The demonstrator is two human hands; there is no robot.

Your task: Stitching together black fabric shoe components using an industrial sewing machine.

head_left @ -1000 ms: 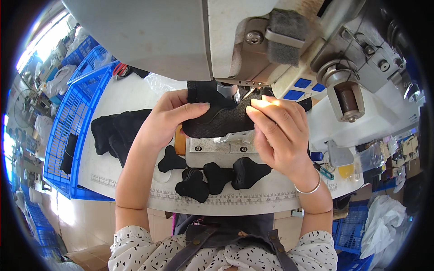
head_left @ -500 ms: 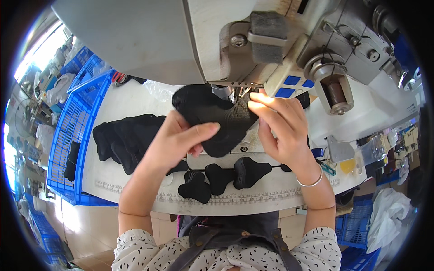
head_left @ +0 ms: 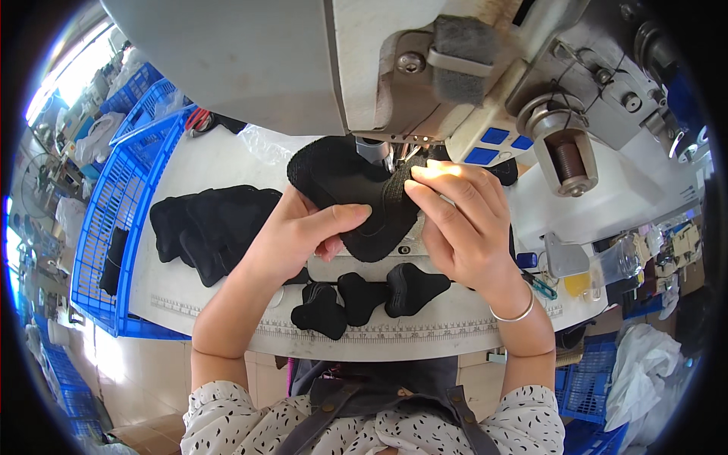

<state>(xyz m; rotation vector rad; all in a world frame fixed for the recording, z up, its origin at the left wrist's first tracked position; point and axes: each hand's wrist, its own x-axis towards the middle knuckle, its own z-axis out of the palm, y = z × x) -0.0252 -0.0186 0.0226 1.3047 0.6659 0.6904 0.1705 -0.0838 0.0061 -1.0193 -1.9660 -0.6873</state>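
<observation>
My left hand [head_left: 284, 235] grips the black fabric piece [head_left: 330, 174] at the sewing machine's [head_left: 227, 61] presser foot [head_left: 387, 157]. My right hand [head_left: 476, 227] touches its edge; I cannot tell whether it pinches. I should steer the curve flat, fingertips clear.

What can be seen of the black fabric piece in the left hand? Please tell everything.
The black fabric piece looks soft, with rounded lobes, a curved inner outline and fine ribbing toward its right. It is held spread out, its upper edge near the metal foot of the sewing machine; contact there cannot be judged. The left hand grips its lower left, thumb on top; the right hand touches its right end.
</observation>
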